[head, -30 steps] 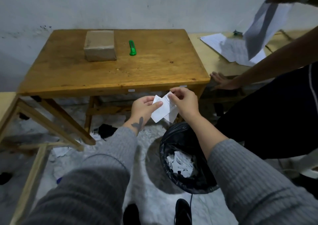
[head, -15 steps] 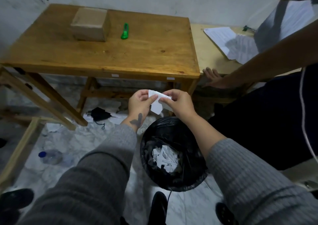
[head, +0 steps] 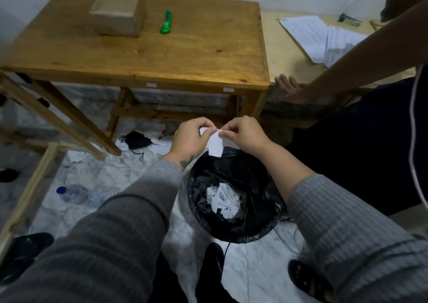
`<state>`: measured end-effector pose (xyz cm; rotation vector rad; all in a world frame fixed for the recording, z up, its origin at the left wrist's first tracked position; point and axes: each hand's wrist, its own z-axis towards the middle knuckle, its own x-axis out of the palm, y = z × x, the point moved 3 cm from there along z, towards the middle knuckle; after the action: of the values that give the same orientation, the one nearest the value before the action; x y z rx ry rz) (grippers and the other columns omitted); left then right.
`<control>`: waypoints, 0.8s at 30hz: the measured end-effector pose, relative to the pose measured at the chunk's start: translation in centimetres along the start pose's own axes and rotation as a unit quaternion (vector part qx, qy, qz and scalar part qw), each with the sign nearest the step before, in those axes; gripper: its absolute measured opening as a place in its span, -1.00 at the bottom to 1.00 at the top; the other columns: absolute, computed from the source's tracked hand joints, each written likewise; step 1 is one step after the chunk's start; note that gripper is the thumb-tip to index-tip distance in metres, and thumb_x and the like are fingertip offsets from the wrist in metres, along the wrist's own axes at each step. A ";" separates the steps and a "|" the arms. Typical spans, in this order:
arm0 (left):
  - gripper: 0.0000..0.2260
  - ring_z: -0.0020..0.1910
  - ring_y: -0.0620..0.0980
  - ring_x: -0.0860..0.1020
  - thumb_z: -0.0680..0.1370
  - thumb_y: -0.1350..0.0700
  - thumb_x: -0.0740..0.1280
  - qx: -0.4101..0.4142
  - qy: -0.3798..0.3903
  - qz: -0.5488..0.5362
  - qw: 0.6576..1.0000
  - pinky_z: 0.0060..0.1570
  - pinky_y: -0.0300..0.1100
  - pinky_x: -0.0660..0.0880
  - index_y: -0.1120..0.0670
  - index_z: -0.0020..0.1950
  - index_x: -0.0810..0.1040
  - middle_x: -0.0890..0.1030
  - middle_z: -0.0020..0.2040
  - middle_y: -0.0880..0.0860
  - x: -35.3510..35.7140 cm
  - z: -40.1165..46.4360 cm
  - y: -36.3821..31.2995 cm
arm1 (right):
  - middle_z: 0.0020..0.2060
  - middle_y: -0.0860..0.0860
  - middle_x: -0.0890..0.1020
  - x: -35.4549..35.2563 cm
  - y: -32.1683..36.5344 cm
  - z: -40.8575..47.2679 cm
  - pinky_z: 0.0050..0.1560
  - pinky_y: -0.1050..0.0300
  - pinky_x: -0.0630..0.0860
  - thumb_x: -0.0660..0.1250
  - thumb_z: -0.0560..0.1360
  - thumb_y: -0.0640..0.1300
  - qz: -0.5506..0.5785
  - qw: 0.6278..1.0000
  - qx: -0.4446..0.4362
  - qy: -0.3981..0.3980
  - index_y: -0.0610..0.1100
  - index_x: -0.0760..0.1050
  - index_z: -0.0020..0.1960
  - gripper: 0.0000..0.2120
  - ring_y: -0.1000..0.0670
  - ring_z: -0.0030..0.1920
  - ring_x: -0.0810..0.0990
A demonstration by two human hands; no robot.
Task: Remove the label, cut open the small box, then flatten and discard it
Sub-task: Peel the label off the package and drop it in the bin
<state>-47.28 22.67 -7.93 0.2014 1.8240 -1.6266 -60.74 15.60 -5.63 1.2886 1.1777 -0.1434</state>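
A small white paper label hangs between my two hands, above the far rim of a bin lined with a black bag. My left hand pinches its left top edge and my right hand pinches its right top edge. White paper scraps lie in the bottom of the bin. The small brown cardboard box stands closed at the back left of the wooden table. A green utility knife lies just right of the box.
Another person stands at the right, one hand resting on a lighter side table that carries printed sheets. A plastic bottle, a black mask and paper bits lie on the marble floor. Wooden frames stand at the left.
My view has tilted down and closer to the bin. Both hands have drawn the label in tighter, so that less of it shows, and hold it over the bin's far rim.
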 end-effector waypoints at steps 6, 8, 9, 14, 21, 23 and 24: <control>-0.88 -0.16 -0.12 0.56 0.51 -0.04 0.38 -0.016 0.038 -0.013 0.999 -0.15 -0.13 0.48 -0.04 -0.18 0.63 0.65 -0.19 -0.12 1.3 -0.6 0.6 | -0.26 0.15 0.52 0.4 -0.4 -0.6 0.13 0.01 0.34 0.32 0.52 -0.03 -0.091 0.994 -0.045 -0.042 0.00 0.58 -0.19 -0.86 0.09 -0.03 0.34; -0.88 -0.22 -0.10 0.52 0.54 0.05 0.36 -0.077 0.036 -0.068 0.994 -0.20 -0.22 0.45 0.02 -0.17 0.64 0.63 -0.20 -0.04 1.8 -0.8 0.7 | -0.23 0.12 0.51 0.7 -0.2 -1.1 0.09 0.05 0.29 0.29 0.53 -0.08 -0.137 0.986 -0.076 -0.061 -0.05 0.54 -0.18 -0.86 0.07 -0.05 0.33; -0.87 -0.23 -0.10 0.49 0.55 0.10 0.35 -0.112 0.038 -0.108 0.987 -0.23 -0.29 0.43 0.08 -0.14 0.64 0.61 -0.21 0.00 2.0 -0.9 0.6 | -0.22 0.10 0.52 1.0 -0.1 -1.3 0.06 0.06 0.28 0.28 0.53 -0.11 -0.154 0.981 -0.091 -0.076 -0.07 0.53 -0.18 -0.87 0.05 -0.05 0.34; -0.91 -0.14 -0.06 0.52 0.54 0.18 0.35 -0.248 0.021 -0.229 0.941 -0.11 -0.26 0.46 0.15 -0.12 0.63 0.61 -0.17 0.01 3.5 -1.2 0.2 | -0.26 0.02 0.56 1.8 -0.8 -2.5 -0.10 0.09 0.22 0.33 0.47 -0.22 -0.148 0.970 -0.120 -0.154 -0.14 0.51 -0.24 -0.89 -0.07 -0.08 0.44; -0.89 -0.03 0.02 0.55 0.57 0.02 0.33 -0.353 -0.049 -0.192 0.915 -0.04 -0.19 0.44 0.04 -0.07 0.59 0.62 0.00 0.07 3.1 -0.7 2.3 | -0.21 0.03 0.63 1.8 -1.9 -3.0 -0.06 0.10 0.30 0.32 0.48 -0.23 -0.042 0.977 -0.074 -0.198 -0.12 0.60 -0.17 -0.89 -0.05 -0.08 0.51; -0.85 -0.02 0.06 0.57 0.58 0.00 0.29 -0.367 -0.091 -0.151 0.913 -0.05 -0.15 0.49 0.03 -0.10 0.57 0.63 0.03 0.08 1.6 -1.2 4.0 | -0.19 -0.02 0.65 0.9 -3.9 -3.1 0.00 -0.05 0.45 0.30 0.49 -0.23 -0.009 0.975 -0.022 -0.222 -0.13 0.63 -0.15 -0.87 -0.09 -0.07 0.54; -0.85 -0.02 0.05 0.57 0.58 0.00 0.30 -0.351 -0.113 -0.139 0.919 -0.01 -0.13 0.50 0.02 -0.12 0.58 0.64 0.03 0.06 1.2 -1.5 4.8 | -0.17 -0.04 0.66 0.5 -5.0 -3.0 0.05 -0.10 0.47 0.30 0.50 -0.21 -0.004 0.977 0.003 -0.214 -0.13 0.65 -0.11 -0.86 -0.10 -0.05 0.55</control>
<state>-46.16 24.69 -12.58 -0.5636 2.1837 -1.0032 -65.62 16.49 -8.80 1.1830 0.8119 -0.4100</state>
